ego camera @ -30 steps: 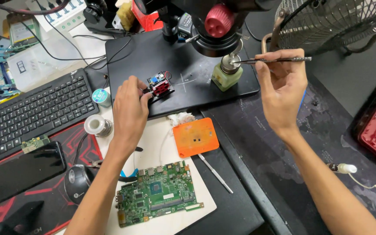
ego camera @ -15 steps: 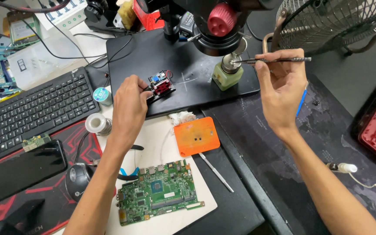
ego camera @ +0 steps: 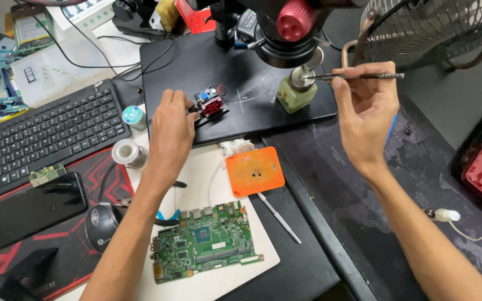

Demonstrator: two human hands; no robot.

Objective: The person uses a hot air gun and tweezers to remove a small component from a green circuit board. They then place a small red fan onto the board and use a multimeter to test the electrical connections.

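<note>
My left hand (ego camera: 169,131) rests on the black microscope base plate (ego camera: 252,108) and grips a small red clamp holding a blue circuit board (ego camera: 210,102). My right hand (ego camera: 366,114) is raised at the right and pinches a thin metal tool like tweezers (ego camera: 358,76), held level. The tool's tip touches the metal top of a small greenish liquid bottle (ego camera: 295,92) that stands on the plate below the microscope head (ego camera: 285,28).
An orange pad (ego camera: 254,171), a thin metal rod (ego camera: 280,218) and a green laptop board (ego camera: 202,241) lie on a white mat in front. At the left are solder spools (ego camera: 128,152), a keyboard (ego camera: 51,134), a phone (ego camera: 32,209) and a mouse (ego camera: 101,224). A fan (ego camera: 436,28) stands far right.
</note>
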